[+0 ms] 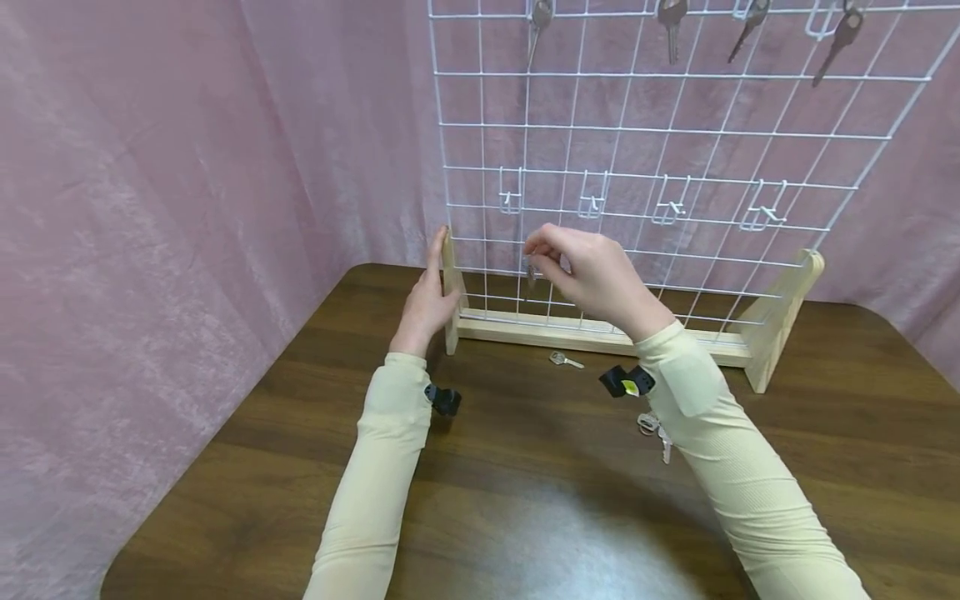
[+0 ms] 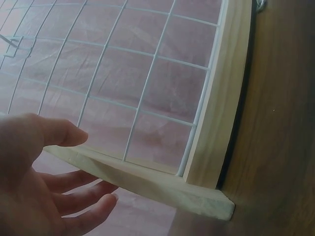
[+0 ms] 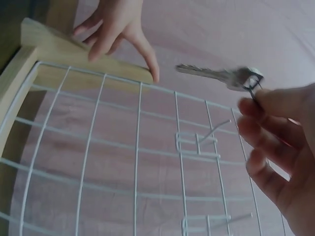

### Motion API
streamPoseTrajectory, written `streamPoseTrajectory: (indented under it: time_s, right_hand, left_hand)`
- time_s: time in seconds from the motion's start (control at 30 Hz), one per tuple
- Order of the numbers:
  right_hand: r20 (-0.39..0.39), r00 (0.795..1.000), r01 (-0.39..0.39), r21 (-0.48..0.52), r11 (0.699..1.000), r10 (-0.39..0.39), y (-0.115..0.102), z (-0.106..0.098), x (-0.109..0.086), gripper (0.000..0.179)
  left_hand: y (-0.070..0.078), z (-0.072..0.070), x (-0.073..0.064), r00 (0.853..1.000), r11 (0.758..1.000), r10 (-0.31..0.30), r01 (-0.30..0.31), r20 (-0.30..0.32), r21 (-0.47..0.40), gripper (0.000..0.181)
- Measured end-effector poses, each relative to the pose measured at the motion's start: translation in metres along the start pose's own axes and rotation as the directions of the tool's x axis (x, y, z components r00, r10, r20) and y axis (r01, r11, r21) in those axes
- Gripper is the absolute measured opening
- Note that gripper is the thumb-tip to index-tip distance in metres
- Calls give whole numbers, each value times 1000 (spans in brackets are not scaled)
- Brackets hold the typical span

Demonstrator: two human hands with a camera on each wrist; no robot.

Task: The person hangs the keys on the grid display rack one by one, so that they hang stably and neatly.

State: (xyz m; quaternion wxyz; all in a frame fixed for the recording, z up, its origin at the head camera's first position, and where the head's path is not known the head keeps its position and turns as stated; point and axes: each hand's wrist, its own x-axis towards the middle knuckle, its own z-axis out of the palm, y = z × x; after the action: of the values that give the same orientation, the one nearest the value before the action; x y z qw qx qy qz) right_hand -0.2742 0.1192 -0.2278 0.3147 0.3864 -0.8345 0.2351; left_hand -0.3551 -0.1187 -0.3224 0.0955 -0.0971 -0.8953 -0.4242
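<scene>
My right hand (image 1: pixel 588 267) pinches a key (image 3: pixel 214 74) by its small ring between thumb and forefinger. The key's toothed blade points away from the fingers, in front of the white wire grid (image 1: pixel 555 150). Two hooks (image 3: pixel 199 145) on the grid show close by in the right wrist view. My left hand (image 1: pixel 427 308) is at the wooden side support (image 1: pixel 452 292) at the grid's left end. In the left wrist view its thumb lies on one side of the wood and its fairly straight fingers on the other, the fingers partly hidden behind the board.
Several keys (image 1: pixel 672 12) hang from the upper row of hooks. A lower row of hooks (image 1: pixel 592 204) carries no keys. On the brown table (image 1: pixel 480 483) lie a single key (image 1: pixel 566 360) near the base bar and another key with a ring (image 1: pixel 651 423) by my right forearm.
</scene>
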Motion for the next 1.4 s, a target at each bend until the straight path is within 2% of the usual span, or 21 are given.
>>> streamPoseTrajectory:
  time_s: [0.17,0.4,0.7,0.93,1.4]
  right_hand:
    - [-85,993,-76,56,996,80,3,7,25,11]
    - [-115,971,-206,58,977,212,10,17,48,12]
    - [-132,945,-292,72,954,299,15,26,53,12]
    - [-148,930,-320,125,939,337,19,37,54,12]
    - [-124,924,-338,182,923,362,24,43,51,13]
  left_hand:
    - [1,1,0,1000,1000,-3,3,0,2,96]
    - [4,4,-2,1000,1000,-4,4,1,12,95]
    - [2,5,-1,1000,1000,7,-7,-11,4,95]
    - [1,3,-1,1000,1000,2,-2,-14,14,95]
    - [0,2,1,1000,1000,0,0,-23,23,95]
